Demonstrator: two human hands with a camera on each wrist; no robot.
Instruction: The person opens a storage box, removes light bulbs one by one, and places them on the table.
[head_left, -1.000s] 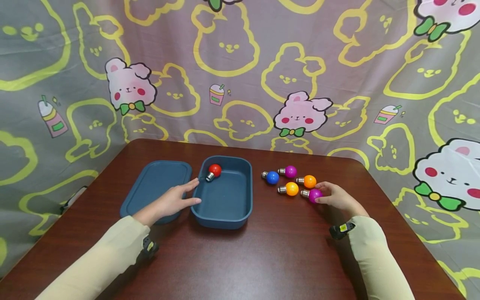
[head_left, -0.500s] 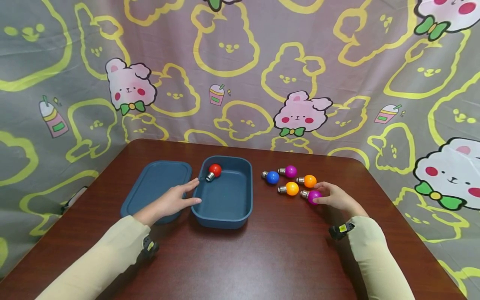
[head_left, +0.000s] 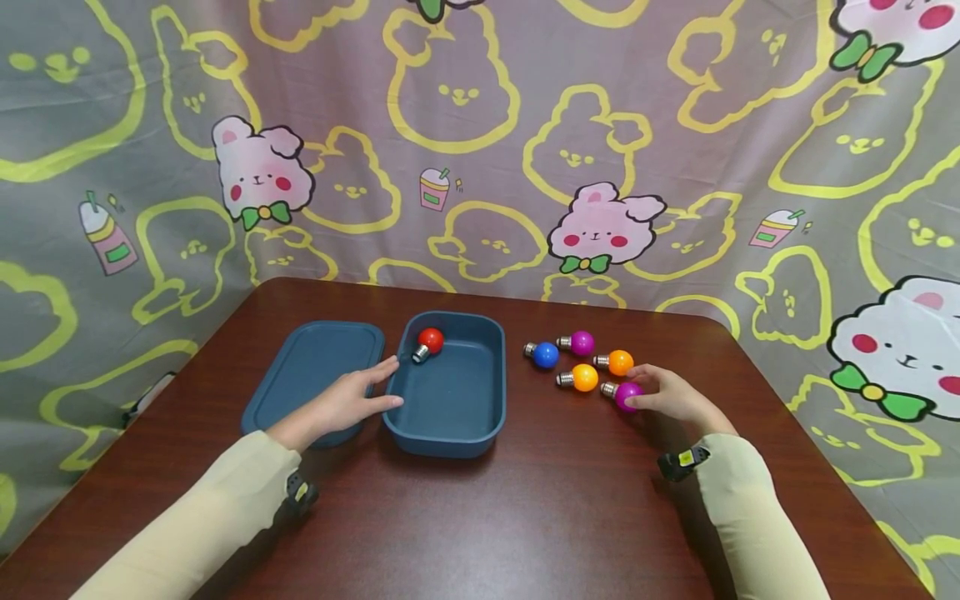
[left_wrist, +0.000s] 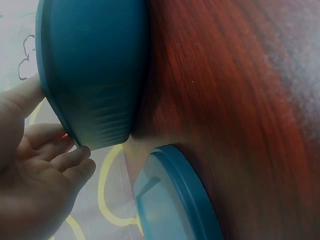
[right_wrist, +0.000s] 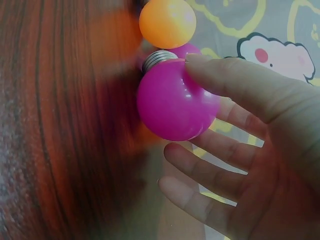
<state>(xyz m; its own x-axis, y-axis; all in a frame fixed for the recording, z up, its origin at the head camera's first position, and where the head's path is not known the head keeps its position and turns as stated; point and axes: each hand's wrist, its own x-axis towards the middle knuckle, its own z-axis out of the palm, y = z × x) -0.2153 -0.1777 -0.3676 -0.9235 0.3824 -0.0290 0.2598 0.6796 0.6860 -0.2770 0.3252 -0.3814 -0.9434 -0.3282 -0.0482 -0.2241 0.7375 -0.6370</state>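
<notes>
My left hand (head_left: 347, 402) rests at the left rim of a blue rectangular box (head_left: 450, 440), its fingers relaxed. In the left wrist view, the thumb and fingertips touch the box's rim, some fingertips outside the wall. A red light bulb (head_left: 431, 341) lies inside the box, in the far left corner. To the right, my right hand (head_left: 678, 395) pinches the globe of the nearest purple light bulb (right_wrist: 172, 102) between thumb and fingers; two fingers stand away from it. That bulb's metal screw base points left, and it is on or very close to the table.
Beside the held bulb lie an orange bulb (head_left: 620, 362), a yellow-orange bulb (head_left: 585, 378), a blue bulb (head_left: 546, 355) and another purple bulb (head_left: 582, 342). The blue lid (head_left: 315, 367) lies flat left of the box. A patterned curtain (head_left: 480, 167) hangs behind the brown table (head_left: 540, 500).
My right fingers have shifted slightly on the purple bulb, which has moved a touch toward me. The left hand, box and other bulbs stay in place.
</notes>
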